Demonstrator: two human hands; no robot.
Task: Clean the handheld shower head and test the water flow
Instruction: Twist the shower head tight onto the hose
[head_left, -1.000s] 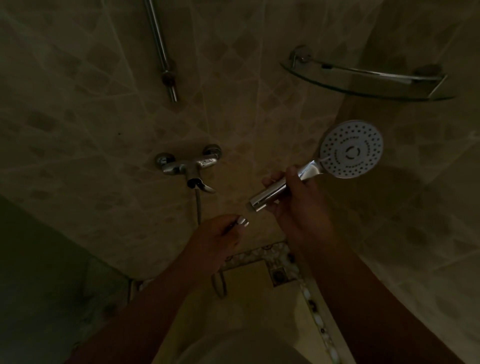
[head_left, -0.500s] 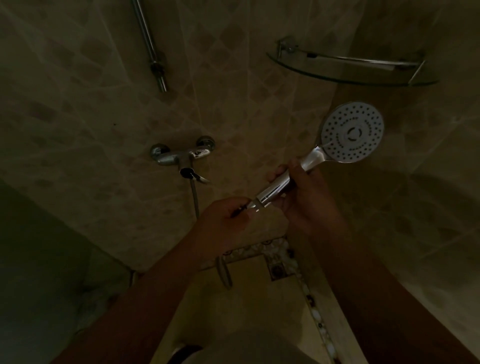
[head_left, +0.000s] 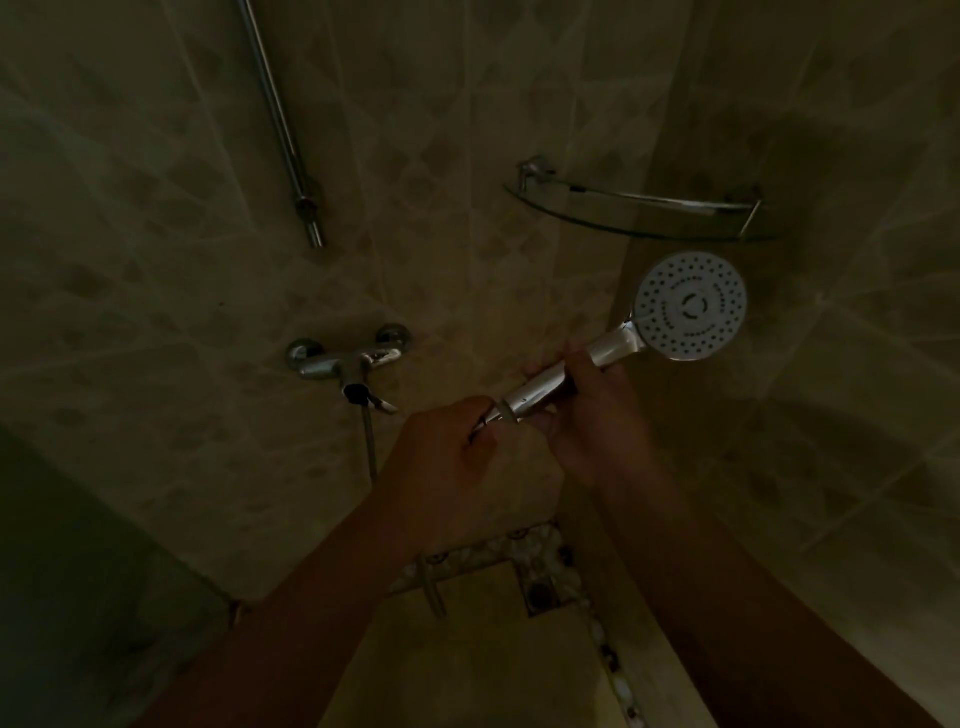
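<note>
The handheld shower head (head_left: 690, 306) has a round white spray face and a chrome handle that slants down to the left. My right hand (head_left: 587, 415) grips the handle's middle. My left hand (head_left: 457, 452) is closed on the shower hose's end fitting, which meets the handle's lower end. The metal hose (head_left: 370, 441) hangs from the chrome wall mixer tap (head_left: 347, 364) and passes behind my left hand. No water comes from the spray face. The room is dim.
A chrome riser rail (head_left: 283, 124) runs up the tiled wall above the tap. A glass corner shelf (head_left: 639, 213) with a chrome rail sits above the shower head. A floor drain (head_left: 543, 592) lies in the pebble-edged floor below my hands.
My left hand rose from below the handle and brought the hose fitting up to the handle's lower end. The shower head tilted a little more upright.
</note>
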